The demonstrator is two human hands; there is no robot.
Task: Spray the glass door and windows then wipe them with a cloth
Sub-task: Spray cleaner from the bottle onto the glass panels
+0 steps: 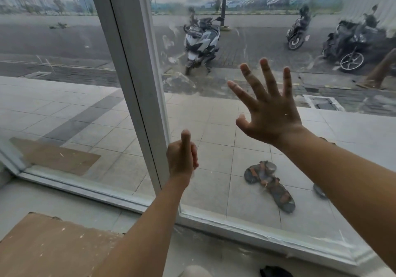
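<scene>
Flat overcast daylight thru smeared glass (257, 30); wide-angle bend at edges.

A ground-floor shopfront or unfinished commercial unit is showing here: floor-to-ceiling glass panes (278, 30) in a white frame (132, 73) are facing a tiled walkway (64, 109), parked motorbikes (201, 41) and a road, with cardboard (42, 244) lying on the dusty floor.

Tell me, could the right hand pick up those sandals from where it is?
Probably not. The right hand is spread open on the near side of the glass, while the sandals lie on the tiles beyond it. The pane runs unbroken down to the bottom frame, so it appears to block the way.
</scene>
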